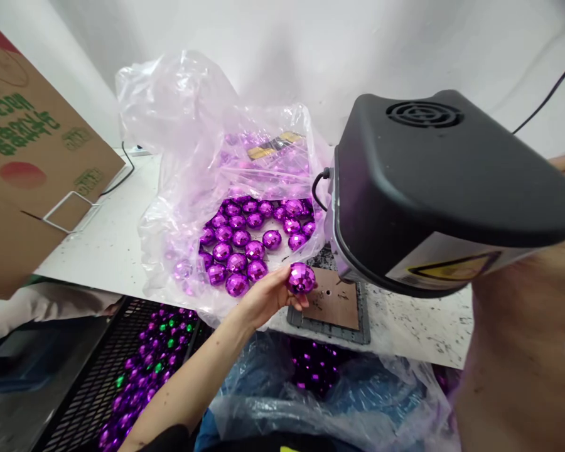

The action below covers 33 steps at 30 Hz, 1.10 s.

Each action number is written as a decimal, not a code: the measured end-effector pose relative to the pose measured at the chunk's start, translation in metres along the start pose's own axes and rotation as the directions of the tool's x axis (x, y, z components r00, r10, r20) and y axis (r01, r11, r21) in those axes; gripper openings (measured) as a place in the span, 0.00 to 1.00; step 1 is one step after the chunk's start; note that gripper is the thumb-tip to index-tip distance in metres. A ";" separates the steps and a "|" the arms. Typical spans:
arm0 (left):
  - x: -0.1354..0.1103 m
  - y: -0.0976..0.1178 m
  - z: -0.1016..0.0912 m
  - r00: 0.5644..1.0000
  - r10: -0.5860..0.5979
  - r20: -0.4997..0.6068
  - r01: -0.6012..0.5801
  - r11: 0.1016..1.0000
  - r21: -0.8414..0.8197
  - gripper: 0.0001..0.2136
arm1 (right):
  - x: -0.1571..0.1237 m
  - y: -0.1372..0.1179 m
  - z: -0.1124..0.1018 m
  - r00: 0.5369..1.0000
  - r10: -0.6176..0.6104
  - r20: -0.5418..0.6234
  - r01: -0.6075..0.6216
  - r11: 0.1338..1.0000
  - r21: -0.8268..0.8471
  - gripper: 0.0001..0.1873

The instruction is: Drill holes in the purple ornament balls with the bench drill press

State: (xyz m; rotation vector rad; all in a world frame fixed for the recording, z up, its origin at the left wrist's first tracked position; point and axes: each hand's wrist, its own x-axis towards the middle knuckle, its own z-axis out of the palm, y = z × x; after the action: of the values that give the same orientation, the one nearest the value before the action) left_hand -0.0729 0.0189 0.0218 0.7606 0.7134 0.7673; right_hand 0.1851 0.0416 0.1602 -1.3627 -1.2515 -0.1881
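My left hand [268, 294] is closed around a purple faceted ball [301, 278], holding it at the left edge of a brown plate in a grey frame [339, 307] on the white table. My right forearm [522, 351] rises at the right, and its hand is hidden behind a large black handheld machine [433, 188] that hangs over the plate. An open clear plastic bag [207, 163] lies just behind my left hand with several more purple balls [245, 242] inside.
A cardboard box [28, 163] stands at the left on the white table [108, 238]. Below the table edge sit a black crate [122, 358] holding purple and green balls and a blue-clear bag [339, 389] with purple balls. A black cable [546, 94] runs up right.
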 end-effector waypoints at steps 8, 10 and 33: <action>0.024 -0.034 0.013 0.933 0.343 -0.114 -0.239 0.822 0.516 0.24 | 0.000 -0.009 -0.003 1.000 0.000 0.000 0.000 1.000 0.022 0.20; 0.027 -0.042 0.014 0.917 0.391 -0.080 -0.241 0.702 0.670 0.22 | -0.001 -0.010 -0.003 1.000 -0.014 -0.003 0.014 1.000 0.024 0.20; 0.033 -0.064 0.041 0.880 0.472 0.047 -0.228 0.334 0.915 0.18 | -0.003 -0.009 -0.001 0.998 -0.055 0.003 0.055 0.998 0.033 0.23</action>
State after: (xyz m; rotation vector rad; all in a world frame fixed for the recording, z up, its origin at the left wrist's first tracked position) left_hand -0.0020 0.0003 -0.0166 1.9370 1.2341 0.8439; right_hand 0.1777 0.0363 0.1640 -1.3019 -1.2911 -0.2024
